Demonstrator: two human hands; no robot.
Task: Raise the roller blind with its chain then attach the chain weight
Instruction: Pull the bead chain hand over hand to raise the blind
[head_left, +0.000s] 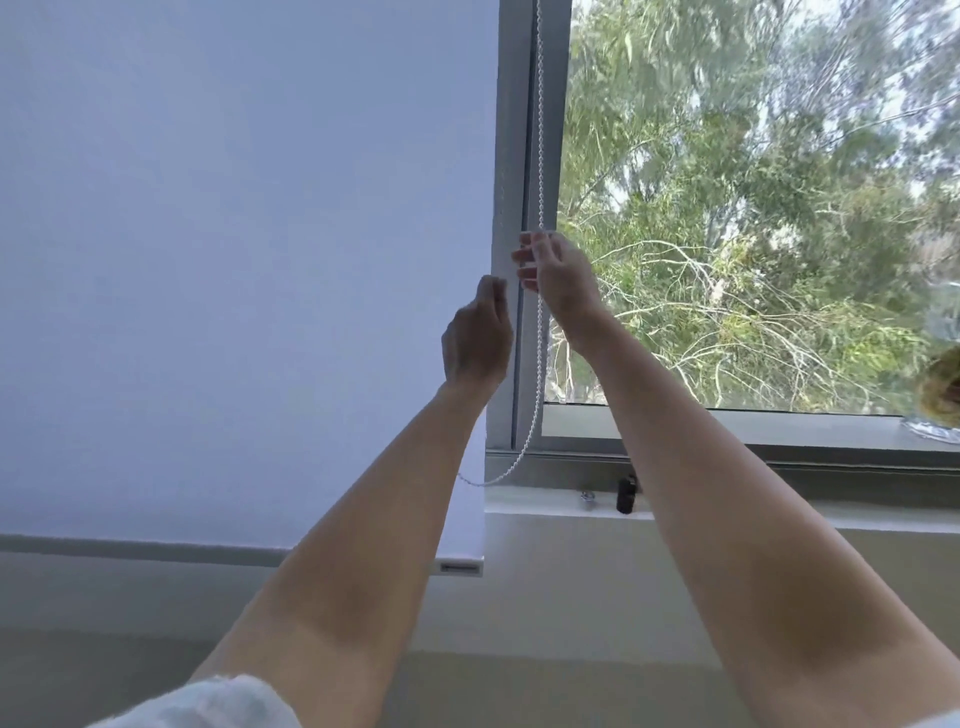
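A white roller blind (234, 260) covers the left window down past the sill; its bottom bar (460, 566) hangs in front of the wall. A white bead chain (540, 130) runs down the grey frame and loops at the bottom (498, 475). My right hand (558, 275) is raised at the chain, fingers curled around it. Lower and to the left, my left hand (478, 338) is beside the blind's edge with fingers together; whether it touches the chain is hidden. A small black piece (626, 493), possibly the chain weight, stands on the sill.
A grey window frame (511, 156) separates the blind from a bare pane showing trees. A small metal part (588, 496) lies on the white sill (779, 514). A yellowish object (943, 387) sits at the right edge. The wall below is plain.
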